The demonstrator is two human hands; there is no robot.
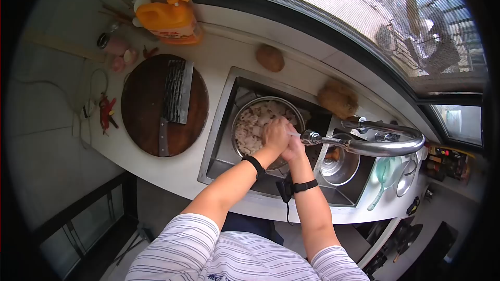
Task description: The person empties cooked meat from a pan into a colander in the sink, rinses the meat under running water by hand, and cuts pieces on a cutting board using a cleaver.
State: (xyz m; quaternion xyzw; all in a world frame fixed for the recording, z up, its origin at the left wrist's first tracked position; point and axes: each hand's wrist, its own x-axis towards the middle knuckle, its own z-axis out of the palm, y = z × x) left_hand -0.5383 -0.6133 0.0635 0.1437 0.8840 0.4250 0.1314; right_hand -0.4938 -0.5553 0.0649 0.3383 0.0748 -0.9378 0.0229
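My left hand (275, 132) and my right hand (294, 149) are pressed together over a round metal bowl (301, 116) in the sink. Both look closed, their fingers wrapped against each other. Anything between the palms is hidden. Pale, whitish chopped pieces (251, 125), perhaps meat, fill much of the bowl. Just right of my hands is the tip of the faucet (311, 137), and a thin stream of water seems to reach them.
A cleaver (178, 93) lies on a round wooden chopping board (143, 119) at left. A second metal pot (344, 174) stands in the right basin. Behind the sink (213, 148) sit a brown potato-like lump (270, 58) and an orange jug (169, 18). A green strainer (384, 174) lies right.
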